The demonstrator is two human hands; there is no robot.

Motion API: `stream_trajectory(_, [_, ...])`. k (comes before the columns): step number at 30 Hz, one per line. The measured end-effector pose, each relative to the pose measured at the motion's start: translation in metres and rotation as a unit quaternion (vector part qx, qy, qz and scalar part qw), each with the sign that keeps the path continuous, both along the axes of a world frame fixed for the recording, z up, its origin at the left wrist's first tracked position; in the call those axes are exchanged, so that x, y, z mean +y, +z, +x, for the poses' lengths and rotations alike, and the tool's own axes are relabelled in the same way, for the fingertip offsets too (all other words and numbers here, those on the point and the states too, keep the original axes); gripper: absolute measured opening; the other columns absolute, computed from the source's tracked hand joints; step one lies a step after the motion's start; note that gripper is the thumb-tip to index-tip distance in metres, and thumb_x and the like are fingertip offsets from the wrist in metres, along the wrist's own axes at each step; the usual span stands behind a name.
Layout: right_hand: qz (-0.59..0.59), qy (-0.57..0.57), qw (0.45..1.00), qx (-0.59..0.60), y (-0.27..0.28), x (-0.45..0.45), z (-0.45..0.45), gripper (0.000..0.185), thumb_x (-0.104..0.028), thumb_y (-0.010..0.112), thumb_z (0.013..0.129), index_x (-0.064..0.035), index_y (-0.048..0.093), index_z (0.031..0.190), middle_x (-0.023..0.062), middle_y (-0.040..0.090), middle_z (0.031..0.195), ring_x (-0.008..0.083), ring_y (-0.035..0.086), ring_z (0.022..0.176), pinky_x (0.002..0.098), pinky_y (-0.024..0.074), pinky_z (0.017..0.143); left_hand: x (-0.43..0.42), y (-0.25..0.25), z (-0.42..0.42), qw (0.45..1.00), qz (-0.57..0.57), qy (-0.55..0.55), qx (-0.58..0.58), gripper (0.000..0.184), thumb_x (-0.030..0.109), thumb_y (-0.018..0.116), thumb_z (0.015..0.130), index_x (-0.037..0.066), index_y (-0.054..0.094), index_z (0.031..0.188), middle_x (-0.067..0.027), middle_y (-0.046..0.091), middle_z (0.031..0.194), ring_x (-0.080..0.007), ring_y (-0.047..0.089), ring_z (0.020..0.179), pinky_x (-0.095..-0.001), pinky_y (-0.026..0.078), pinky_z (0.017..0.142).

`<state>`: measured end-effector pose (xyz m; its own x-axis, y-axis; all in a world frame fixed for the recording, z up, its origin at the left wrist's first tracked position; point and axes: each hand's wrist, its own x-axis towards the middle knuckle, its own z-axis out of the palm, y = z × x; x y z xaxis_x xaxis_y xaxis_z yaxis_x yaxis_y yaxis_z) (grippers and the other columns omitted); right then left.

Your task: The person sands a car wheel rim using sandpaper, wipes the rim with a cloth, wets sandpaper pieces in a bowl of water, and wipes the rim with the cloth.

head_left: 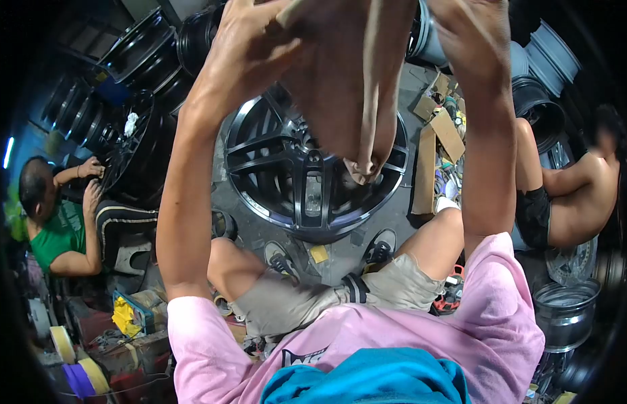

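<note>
A brown cloth (334, 74) hangs from the top of the view, its lower end bunched over the wheel. My left hand (259, 23) is raised and closed on the cloth's upper left side. On the other side, my right hand (472, 23) is up at the cloth's upper right, with its fingertips partly cut off by the frame edge. Below the cloth, a dark multi-spoke alloy wheel rim (259, 195) lies face up on the floor in front of my feet. The cloth hides part of its spokes and hub.
On the left, a person in a green shirt (61, 232) handles a black rim (135, 151). A shirtless person (583, 195) sits at right. A cardboard box (426, 168) with clutter stands beside the wheel. More rims (563, 313) and tape rolls (62, 345) surround me.
</note>
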<state>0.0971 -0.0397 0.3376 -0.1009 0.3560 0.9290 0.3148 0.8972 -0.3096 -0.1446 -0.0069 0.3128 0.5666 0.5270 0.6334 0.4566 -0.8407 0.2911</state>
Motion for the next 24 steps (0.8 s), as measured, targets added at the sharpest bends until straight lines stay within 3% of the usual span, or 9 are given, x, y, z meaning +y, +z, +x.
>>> stream_trajectory(2, [-0.076, 0.056, 0.993, 0.074, -0.001, -0.011, 0.006, 0.032, -0.013, 0.073, 0.102, -0.0078, 0.064, 0.133, 0.004, 0.076, 0.114, 0.0117, 0.069, 0.099, 0.0274, 0.0566, 0.095, 0.001, 0.011, 0.011, 1.0, -0.012, 0.013, -0.019, 0.023, 0.007, 0.067, 0.093, 0.002, 0.07, 0.116, -0.0092, 0.052, 0.115, -0.0213, 0.049, 0.112, -0.0389, 0.046, 0.101])
stream_trajectory(4, [-0.152, 0.031, 0.984, 0.086, -0.004, -0.028, 0.007, 0.07, -0.02, 0.076, 0.101, -0.0126, 0.039, 0.159, 0.0048, 0.07, 0.133, 0.0137, 0.066, 0.115, 0.0276, 0.0534, 0.105, -0.01, 0.028, 0.025, 0.961, -0.23, 0.005, -0.154, 0.023, 0.008, 0.057, 0.101, 0.0, 0.073, 0.115, -0.0028, 0.068, 0.086, -0.012, 0.062, 0.075, -0.0285, 0.055, 0.074])
stream_trajectory(9, [-0.465, 0.198, 0.863, 0.025, -0.124, -0.044, 0.016, 0.061, -0.013, 0.083, 0.093, -0.001, 0.055, 0.147, 0.0082, 0.068, 0.135, 0.0153, 0.065, 0.119, 0.0298, 0.0507, 0.104, -0.008, 0.032, 0.031, 0.953, -0.206, -0.189, -0.115, 0.03, 0.016, 0.055, 0.109, 0.004, 0.077, 0.125, -0.0056, 0.079, 0.091, -0.0096, 0.069, 0.072, -0.0264, 0.058, 0.069])
stream_trajectory(11, [-0.566, 0.089, 0.818, 0.047, -0.141, -0.063, 0.025, 0.045, -0.015, 0.079, 0.097, 0.0026, 0.065, 0.136, 0.0058, 0.074, 0.119, 0.0115, 0.068, 0.107, 0.0278, 0.0526, 0.098, -0.005, 0.023, 0.024, 0.951, -0.236, -0.164, -0.115, 0.029, 0.017, 0.056, 0.109, 0.003, 0.078, 0.122, -0.0058, 0.079, 0.092, -0.0098, 0.069, 0.074, -0.0272, 0.058, 0.07])
stream_trajectory(13, [-0.57, 0.091, 0.815, 0.042, -0.156, -0.067, 0.051, 0.034, -0.023, 0.079, 0.097, 0.0001, 0.073, 0.122, 0.0046, 0.076, 0.11, 0.0095, 0.067, 0.102, 0.0255, 0.0524, 0.089, -0.005, 0.012, 0.014, 0.944, -0.278, -0.085, -0.155, 0.027, 0.018, 0.058, 0.109, 0.002, 0.08, 0.115, -0.006, 0.079, 0.093, -0.0091, 0.069, 0.078, -0.0263, 0.057, 0.072])
stream_trajectory(14, [-0.586, 0.068, 0.805, 0.063, -0.155, -0.073, 0.065, 0.03, -0.026, 0.078, 0.097, -0.0015, 0.077, 0.115, 0.0046, 0.076, 0.107, 0.0093, 0.067, 0.095, 0.0235, 0.0499, 0.084, 0.006, -0.001, 0.005, 0.927, -0.336, -0.081, -0.145, 0.037, 0.03, 0.059, 0.109, 0.0, 0.079, 0.111, -0.0147, 0.08, 0.098, -0.0217, 0.075, 0.087, -0.0351, 0.059, 0.079])
stream_trajectory(18, [-0.461, 0.145, 0.824, 0.296, -0.141, -0.084, 0.077, 0.048, -0.032, 0.06, 0.105, 0.0046, 0.064, 0.136, 0.0143, 0.074, 0.124, 0.0224, 0.071, 0.115, 0.038, 0.0562, 0.102, 0.062, -0.098, -0.016, 0.918, -0.396, -0.01, 0.0, 0.059, 0.058, 0.067, 0.101, 0.001, 0.077, 0.09, -0.0005, 0.068, 0.07, -0.0068, 0.062, 0.057, -0.0243, 0.047, 0.049])
stream_trajectory(22, [-0.434, 0.227, 0.779, 0.392, -0.136, -0.069, 0.086, 0.07, -0.04, 0.061, 0.102, 0.0036, 0.046, 0.154, 0.0207, 0.06, 0.147, 0.0314, 0.064, 0.131, 0.0446, 0.0549, 0.11, 0.093, -0.203, -0.052, 0.96, -0.262, 0.095, 0.028, 0.053, 0.052, 0.076, 0.095, 0.0, 0.077, 0.09, -0.0114, 0.074, 0.078, -0.0206, 0.071, 0.07, -0.0349, 0.055, 0.067])
stream_trajectory(24, [-0.457, 0.077, 0.875, 0.137, -0.136, -0.036, 0.061, 0.08, -0.031, 0.077, 0.086, -0.0024, 0.048, 0.155, 0.0155, 0.063, 0.141, 0.0239, 0.065, 0.124, 0.0372, 0.055, 0.104, 0.095, -0.242, -0.077, 0.938, -0.322, 0.125, 0.039, 0.052, 0.052, 0.076, 0.093, 0.002, 0.076, 0.107, -0.0161, 0.077, 0.096, -0.0316, 0.074, 0.091, -0.0421, 0.057, 0.083])
